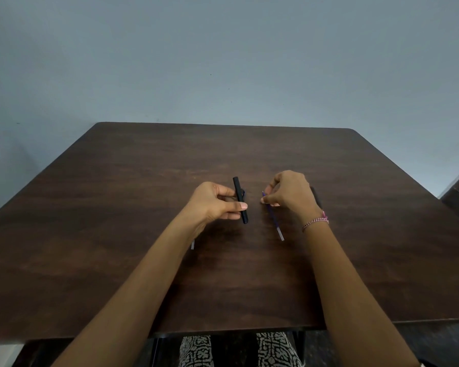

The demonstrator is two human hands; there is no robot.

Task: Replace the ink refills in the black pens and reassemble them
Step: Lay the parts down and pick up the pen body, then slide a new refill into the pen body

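A black pen barrel [240,200] stands nearly upright in the picture, held over the middle of the table, its far end poking up past the fingers and its near end pointing down toward the person. The left hand [214,202] is closed on it — thumb across the front, fingers curled behind — and a small dark bit shows at the barrel's right side, too small to make out. Just to the right, well clear of the barrel, the right hand [289,193] pinches a thin refill [273,217] near its far tip between thumb and forefinger; the refill slants down and to the right, dark purple-blue along most of its length and pale at the near end. Behind the right hand a dark slim object [316,196] peeks out on the table, mostly hidden, so what it is cannot be told. A second pale stub [192,245] shows just past the left forearm, the rest of it covered by the arm. The right wrist wears a pink and white beaded bracelet [316,222]. All of this sits over a dark brown wooden table [117,234] — with a plain blue-grey wall [223,62] beyond its far edge.
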